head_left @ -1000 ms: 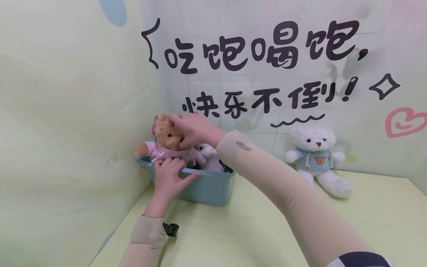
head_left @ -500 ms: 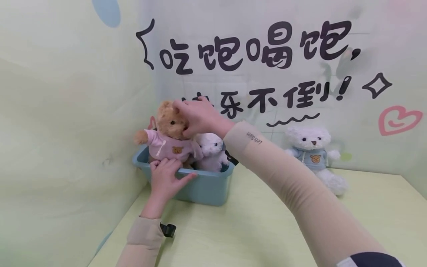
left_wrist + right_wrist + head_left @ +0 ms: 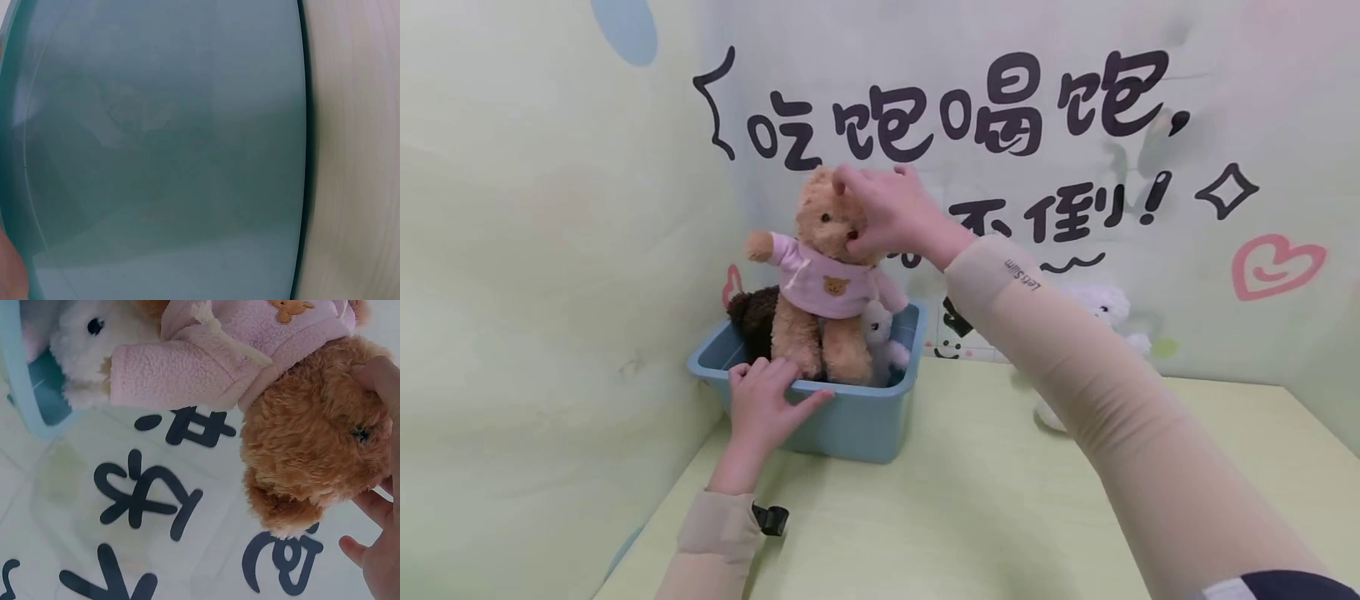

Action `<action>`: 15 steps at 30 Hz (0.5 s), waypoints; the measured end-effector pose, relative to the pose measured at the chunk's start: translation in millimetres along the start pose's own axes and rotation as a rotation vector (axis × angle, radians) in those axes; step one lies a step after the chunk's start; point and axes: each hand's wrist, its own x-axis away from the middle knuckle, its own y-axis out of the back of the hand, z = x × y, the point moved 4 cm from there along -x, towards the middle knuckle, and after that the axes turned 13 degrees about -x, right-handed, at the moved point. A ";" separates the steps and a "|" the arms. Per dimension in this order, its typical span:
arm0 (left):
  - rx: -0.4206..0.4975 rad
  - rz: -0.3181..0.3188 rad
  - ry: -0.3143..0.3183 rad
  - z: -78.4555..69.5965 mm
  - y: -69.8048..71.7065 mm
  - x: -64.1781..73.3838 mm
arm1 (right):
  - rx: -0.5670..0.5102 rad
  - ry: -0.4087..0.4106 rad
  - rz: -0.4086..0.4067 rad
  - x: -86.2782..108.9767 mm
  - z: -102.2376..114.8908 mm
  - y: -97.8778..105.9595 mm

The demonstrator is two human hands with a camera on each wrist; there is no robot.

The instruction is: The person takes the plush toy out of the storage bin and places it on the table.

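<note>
A brown teddy bear (image 3: 831, 287) in a pink hoodie is upright, its legs still inside the blue bin (image 3: 850, 421). My right hand (image 3: 895, 208) grips the bear's head from the right; in the right wrist view the fingers (image 3: 378, 378) press into the fur of its head (image 3: 312, 431). My left hand (image 3: 767, 408) holds the bin's front rim, fingers over the edge and thumb spread along the outside. Beside the bear in the bin are a white plush toy (image 3: 880, 329) and a dark brown plush (image 3: 752, 321). The left wrist view is filled by the bin's wall (image 3: 175, 156).
A white teddy bear (image 3: 1108, 304) sits at the back right of the table (image 3: 970, 500), mostly hidden behind my right forearm. A fabric wall (image 3: 565, 292) stands close along the left, and a printed backdrop (image 3: 1187, 333) runs behind.
My right hand has lifted the brown teddy bear up and to the right, bringing its legs into view and uncovering the dark brown plush. The left hand keeps its hold on the rim.
</note>
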 end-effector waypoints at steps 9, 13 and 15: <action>0.003 -0.005 0.001 -0.1 -2.6 3.3 | 0.048 -0.039 0.032 12.5 -24.2 1.1; -0.010 -0.003 -0.002 0.0 -3.1 1.5 | -0.027 -0.070 0.108 18.4 -31.0 -15.7; -0.022 0.000 -0.009 0.8 -2.5 1.3 | -0.049 -0.069 0.108 19.4 -32.1 -21.8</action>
